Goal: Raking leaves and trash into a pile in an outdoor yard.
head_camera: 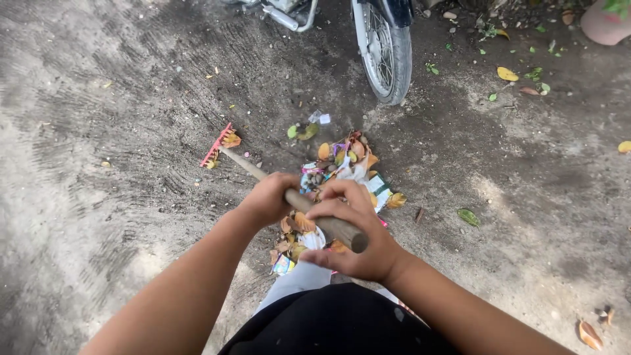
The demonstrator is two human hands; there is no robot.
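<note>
Hands grip the wooden rake handle (pixel 309 207): your left hand (pixel 271 197) has its fingers wrapped around the shaft, your right hand (pixel 351 233) clasps the butt end. Its red rake head (pixel 218 146) rests on the dirt ground (pixel 98 131), just left of the pile of leaves and litter (pixel 342 171). A motorcycle wheel (pixel 384 49) stands beyond the pile.

A smooth, matt wooden handle (pixel 315 213) is seen, tipped by a red rake head (pixel 217 146) of what looks like plastic. Dry, papery leaves (pixel 342 158) are mixed with glossy wrappers (pixel 378 192). The ground (pixel 98 131) is shown as rough, dusty, raked earth. A matt rubber tyre (pixel 399 59) is ringed around shiny metal spokes (pixel 376 39).
</note>
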